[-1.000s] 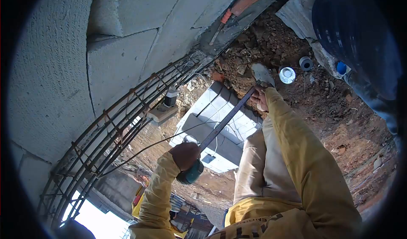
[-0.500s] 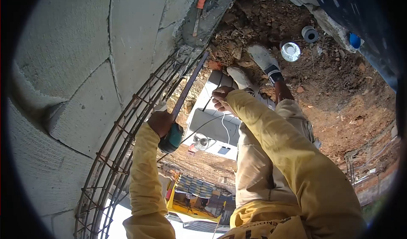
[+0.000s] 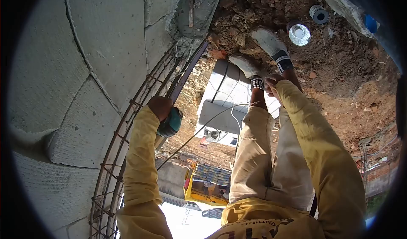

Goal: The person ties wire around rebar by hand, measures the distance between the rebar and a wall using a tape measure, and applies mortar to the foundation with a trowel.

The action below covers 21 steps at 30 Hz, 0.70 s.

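Note:
My left hand (image 3: 160, 107) is closed around a rounded teal-and-black tool (image 3: 171, 122), whose front end is hidden by the hand. Beside that hand, a long narrow dark bar (image 3: 189, 71) runs up along the rebar cage (image 3: 140, 99). My right hand (image 3: 273, 85) has its fingers curled together, in front of my lower legs. Whether anything is pinched in it I cannot make out. Between my hands, lower down, lie pale grey-and-white blocks (image 3: 216, 118) with a dark cable (image 3: 199, 130) and a thin white cord (image 3: 232, 107) across them.
A pale block wall (image 3: 106, 40) fills the left. An orange-handled tool (image 3: 190, 10) rests on the grey ledge at the top. On the rubble soil are a shiny tin (image 3: 299, 34) and a wire spool (image 3: 319, 14). My shoes (image 3: 269, 43) stand nearby.
My right hand has moved right, from above the blocks to in front of my legs. My left hand keeps its hold on the teal tool. The camera view has shifted somewhat.

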### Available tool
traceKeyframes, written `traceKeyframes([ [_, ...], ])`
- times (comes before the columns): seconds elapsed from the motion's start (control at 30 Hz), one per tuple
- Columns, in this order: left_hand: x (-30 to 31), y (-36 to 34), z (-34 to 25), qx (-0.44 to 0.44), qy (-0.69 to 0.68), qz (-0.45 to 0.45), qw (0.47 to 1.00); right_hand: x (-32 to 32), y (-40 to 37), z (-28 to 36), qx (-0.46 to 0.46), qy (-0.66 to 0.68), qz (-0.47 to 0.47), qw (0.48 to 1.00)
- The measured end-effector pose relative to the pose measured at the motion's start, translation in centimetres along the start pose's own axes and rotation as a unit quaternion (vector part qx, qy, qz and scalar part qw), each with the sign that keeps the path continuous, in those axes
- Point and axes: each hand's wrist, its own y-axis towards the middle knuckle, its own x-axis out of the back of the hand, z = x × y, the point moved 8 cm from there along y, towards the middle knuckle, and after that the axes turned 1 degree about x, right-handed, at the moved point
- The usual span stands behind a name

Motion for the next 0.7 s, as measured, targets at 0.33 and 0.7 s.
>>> traceKeyframes([
  [0.33, 0.4, -0.8, -0.1, -0.001, -0.04, -0.034, 0.999, -1.4, 2.1, 0.1, 0.031, -0.18, -0.164, 0.969],
  [0.7, 0.6, -0.9, 0.7, -0.015, -0.112, 0.024, 0.993, 0.5, 3.6, -1.5, 0.012, -0.106, -0.112, 0.988],
])
